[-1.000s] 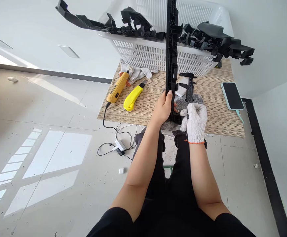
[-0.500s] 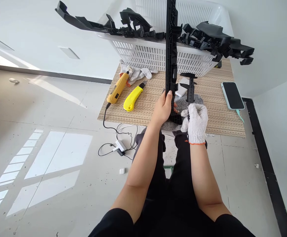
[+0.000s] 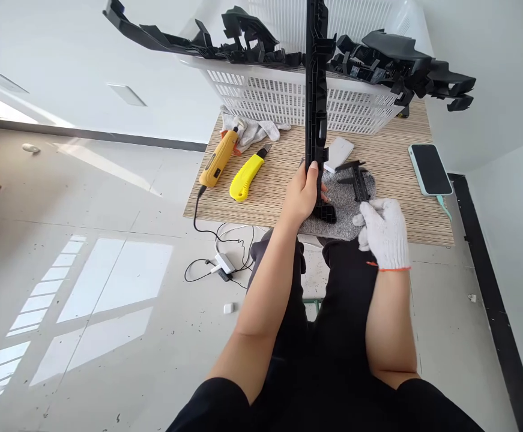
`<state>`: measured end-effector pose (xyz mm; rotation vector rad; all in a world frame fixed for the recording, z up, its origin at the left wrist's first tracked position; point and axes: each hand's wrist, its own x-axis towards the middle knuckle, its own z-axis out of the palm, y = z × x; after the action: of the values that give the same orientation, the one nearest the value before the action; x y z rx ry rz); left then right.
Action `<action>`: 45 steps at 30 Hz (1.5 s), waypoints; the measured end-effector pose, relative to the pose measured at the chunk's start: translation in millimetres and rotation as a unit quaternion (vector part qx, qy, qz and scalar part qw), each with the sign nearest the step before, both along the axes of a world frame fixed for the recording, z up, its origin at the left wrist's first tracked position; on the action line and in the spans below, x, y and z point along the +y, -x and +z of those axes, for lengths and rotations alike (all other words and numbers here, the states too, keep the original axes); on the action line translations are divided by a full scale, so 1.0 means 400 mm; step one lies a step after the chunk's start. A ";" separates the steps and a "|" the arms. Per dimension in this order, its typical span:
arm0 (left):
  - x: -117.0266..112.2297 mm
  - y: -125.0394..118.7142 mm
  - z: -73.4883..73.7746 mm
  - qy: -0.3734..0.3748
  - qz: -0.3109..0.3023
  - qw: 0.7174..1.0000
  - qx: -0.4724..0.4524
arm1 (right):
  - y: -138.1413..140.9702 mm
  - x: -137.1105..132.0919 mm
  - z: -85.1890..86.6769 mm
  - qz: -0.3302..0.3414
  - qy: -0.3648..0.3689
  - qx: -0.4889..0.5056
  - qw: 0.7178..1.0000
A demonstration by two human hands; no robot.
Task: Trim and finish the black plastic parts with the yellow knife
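My bare left hand (image 3: 302, 193) is closed around the lower part of a long black plastic trim piece (image 3: 316, 108), which stands upright over the table edge. My right hand (image 3: 385, 231), in a white knitted glove with an orange cuff edge, is closed on a black caliper (image 3: 358, 181). The caliper's jaws point up and left, apart from the trim piece. Under both lies a grey cloth (image 3: 344, 201). A small white box (image 3: 338, 153) sits just behind the caliper. The caliper's lower end is hidden by the glove.
A white plastic basket (image 3: 265, 93) at the back carries several black plastic parts (image 3: 396, 57) across its rim. On the wooden-patterned table (image 3: 272, 198) lie a yellow corded tool (image 3: 220, 157), a yellow utility knife (image 3: 247, 179), a work glove (image 3: 256, 133) and a phone (image 3: 430, 170). Cables (image 3: 243, 255) hang down left.
My right hand has moved right and slightly down, taking the caliper away from the trim piece and tilting it left. My left hand keeps its hold on the trim piece.
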<state>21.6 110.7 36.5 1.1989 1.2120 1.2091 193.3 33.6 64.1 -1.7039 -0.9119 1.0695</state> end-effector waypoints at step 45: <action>-0.040 0.010 -0.032 0.041 -0.083 0.995 -0.047 | -0.121 0.138 0.073 0.043 -0.099 -0.383 0.917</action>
<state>17.7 94.8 23.8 1.1467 1.0610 1.0707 241.5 89.0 93.4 -1.9378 -1.5305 0.3039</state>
